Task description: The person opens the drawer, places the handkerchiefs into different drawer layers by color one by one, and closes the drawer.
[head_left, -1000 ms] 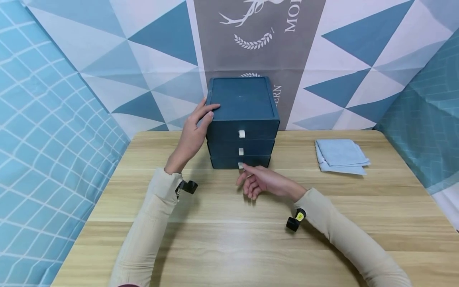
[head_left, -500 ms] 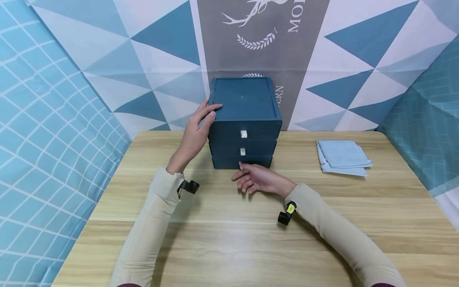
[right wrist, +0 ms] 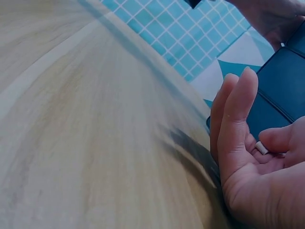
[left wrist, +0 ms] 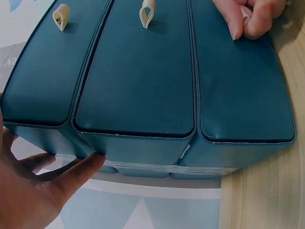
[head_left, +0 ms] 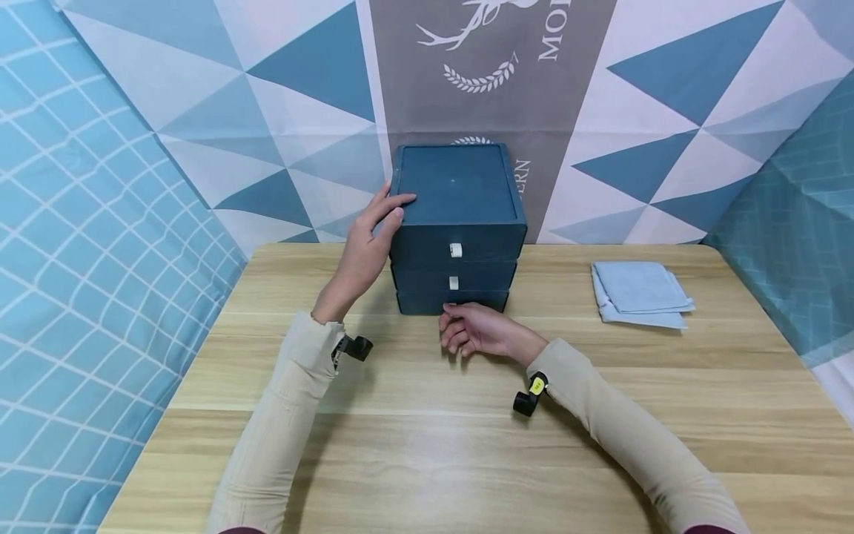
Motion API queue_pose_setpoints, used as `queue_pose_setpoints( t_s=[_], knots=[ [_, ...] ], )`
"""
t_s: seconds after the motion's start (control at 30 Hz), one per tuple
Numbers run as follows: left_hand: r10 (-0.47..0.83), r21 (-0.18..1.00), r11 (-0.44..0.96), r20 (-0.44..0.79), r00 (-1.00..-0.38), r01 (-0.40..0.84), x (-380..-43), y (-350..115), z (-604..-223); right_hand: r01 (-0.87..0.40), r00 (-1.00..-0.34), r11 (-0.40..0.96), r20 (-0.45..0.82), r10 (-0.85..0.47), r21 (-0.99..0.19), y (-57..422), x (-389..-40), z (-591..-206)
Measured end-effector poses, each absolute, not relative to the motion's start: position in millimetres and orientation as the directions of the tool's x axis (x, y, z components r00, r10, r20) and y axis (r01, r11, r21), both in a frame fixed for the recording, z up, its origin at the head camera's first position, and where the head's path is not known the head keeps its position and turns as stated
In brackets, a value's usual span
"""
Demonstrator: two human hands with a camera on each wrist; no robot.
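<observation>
A dark blue three-drawer cabinet (head_left: 460, 185) stands at the back of the table, all its drawers closed. White loop pulls mark the top drawer (head_left: 490, 243) and the middle drawer (head_left: 487, 276). My left hand (head_left: 363, 248) rests against the cabinet's left side and top edge, fingers spread. Down at the bottom drawer (head_left: 420, 304), my right hand (head_left: 483, 330) pinches the small white pull tab (right wrist: 261, 148) between thumb and index finger. In the left wrist view, the right fingers (left wrist: 259, 21) cover most of that tab.
To the right of the cabinet lies a folded light blue cloth (head_left: 640, 289). The wooden table (head_left: 427, 445) extends in front of the cabinet. A patterned backdrop (head_left: 307, 74) hangs close behind, with blue tiled sheeting at both sides.
My right hand has shifted slightly left, and its fingers have closed on the bottom drawer's tab. The left hand stays on the cabinet. The head view has shifted slightly.
</observation>
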State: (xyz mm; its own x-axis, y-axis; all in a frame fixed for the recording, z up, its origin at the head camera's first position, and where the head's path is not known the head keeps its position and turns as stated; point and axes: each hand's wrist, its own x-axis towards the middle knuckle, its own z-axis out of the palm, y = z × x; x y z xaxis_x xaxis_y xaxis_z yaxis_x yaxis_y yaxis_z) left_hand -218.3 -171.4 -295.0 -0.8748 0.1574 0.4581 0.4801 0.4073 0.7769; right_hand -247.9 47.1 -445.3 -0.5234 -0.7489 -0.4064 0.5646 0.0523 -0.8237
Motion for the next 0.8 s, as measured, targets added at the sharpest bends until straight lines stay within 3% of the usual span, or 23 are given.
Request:
queue_pose_setpoints(
  t_s=[0.63, 0.8],
  knots=[
    [0.156, 0.781, 0.4, 0.457, -0.876, 0.479, -218, -172, -295, 0.59, -0.512, 0.054, -0.425, -0.746, -0.806, 51, -221, -442],
    [0.15, 0.781, 0.408, 0.454, -0.879, 0.473, -217, -173, -295, 0.599, -0.483, 0.065, -0.425, -0.766, -0.798, 52, -206, -441]
  ],
)
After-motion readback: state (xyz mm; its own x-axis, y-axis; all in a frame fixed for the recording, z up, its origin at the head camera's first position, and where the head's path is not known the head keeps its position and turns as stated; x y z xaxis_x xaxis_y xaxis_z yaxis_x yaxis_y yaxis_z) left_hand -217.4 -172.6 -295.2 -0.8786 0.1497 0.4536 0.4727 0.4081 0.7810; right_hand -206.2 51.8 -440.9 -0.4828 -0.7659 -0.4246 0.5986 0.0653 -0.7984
